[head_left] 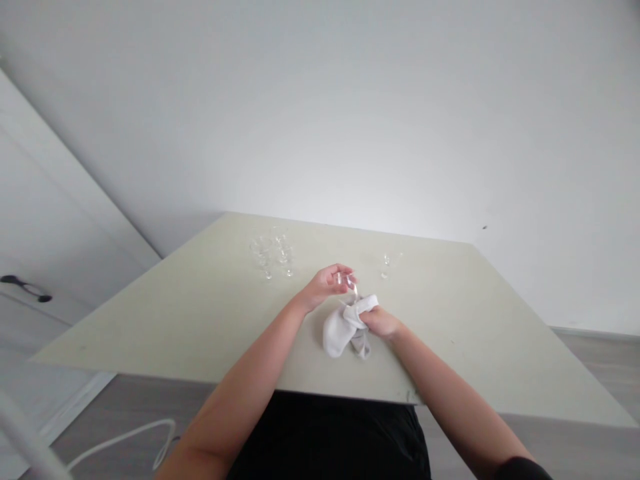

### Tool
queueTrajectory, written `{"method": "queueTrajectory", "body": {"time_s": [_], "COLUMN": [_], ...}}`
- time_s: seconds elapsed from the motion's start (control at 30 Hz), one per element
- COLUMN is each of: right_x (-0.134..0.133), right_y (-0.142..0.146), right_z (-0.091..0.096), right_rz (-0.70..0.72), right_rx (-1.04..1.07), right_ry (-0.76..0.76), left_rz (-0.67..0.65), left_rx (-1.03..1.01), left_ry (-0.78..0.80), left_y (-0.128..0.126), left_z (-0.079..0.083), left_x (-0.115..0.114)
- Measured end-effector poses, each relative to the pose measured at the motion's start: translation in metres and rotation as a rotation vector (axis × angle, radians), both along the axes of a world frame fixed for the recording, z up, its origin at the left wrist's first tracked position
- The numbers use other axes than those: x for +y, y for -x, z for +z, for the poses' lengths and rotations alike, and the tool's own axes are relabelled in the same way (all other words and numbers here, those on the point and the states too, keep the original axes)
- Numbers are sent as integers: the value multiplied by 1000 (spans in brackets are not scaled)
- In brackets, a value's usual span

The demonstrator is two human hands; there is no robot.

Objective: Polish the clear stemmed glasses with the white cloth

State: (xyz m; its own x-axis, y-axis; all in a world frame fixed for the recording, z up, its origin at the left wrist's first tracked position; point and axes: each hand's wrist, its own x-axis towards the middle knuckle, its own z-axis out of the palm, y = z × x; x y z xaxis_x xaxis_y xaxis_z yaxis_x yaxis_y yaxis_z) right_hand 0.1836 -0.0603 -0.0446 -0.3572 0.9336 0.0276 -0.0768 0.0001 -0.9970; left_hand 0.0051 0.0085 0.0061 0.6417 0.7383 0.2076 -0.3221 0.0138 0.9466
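My left hand (327, 285) is curled around a small clear stemmed glass (346, 281), held above the middle of the pale table (200, 320). Just below it, my right hand (381, 323) grips a white cloth (343, 330), whose upper end touches the glass. The rest of the cloth hangs down onto the tabletop. Both forearms reach in from the near edge.
A cluster of several clear small glasses (273, 253) stands at the far left of the table. One lone glass (386, 264) stands at the far middle. A white wall lies behind, white cabinet doors with a dark handle (25, 289) at left, a white cable (125, 437) on the floor.
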Motion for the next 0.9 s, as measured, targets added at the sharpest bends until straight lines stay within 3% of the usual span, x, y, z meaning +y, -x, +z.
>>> {"method": "queueTrajectory", "body": {"time_s": [0.1, 0.33, 0.47, 0.57, 0.73, 0.8, 0.9], "right_x": [-3, 5, 1, -2, 1, 2, 3], "right_y": [0, 8, 6, 7, 11, 10, 7], "right_z": [0, 7, 6, 7, 7, 6, 5], "right_rz": [32, -216, -102, -118, -221, -231, -218], "right_rx": [24, -97, -47, -61, -130, -129, -67], "right_ry": [21, -188, -110, -157, -289, -273, -206], "left_rz": [-106, 104, -7, -93, 31, 78, 27], "left_rx": [-24, 49, -37, -87, -12, 22, -29], "left_ry": [-23, -51, -29, -30, -56, -51, -27], "left_y": [2, -3, 0, 1, -3, -4, -2], "left_z": [3, -4, 0, 4, -1, -2, 0], "left_x": [-2, 3, 0, -3, -1, 0, -1]}}
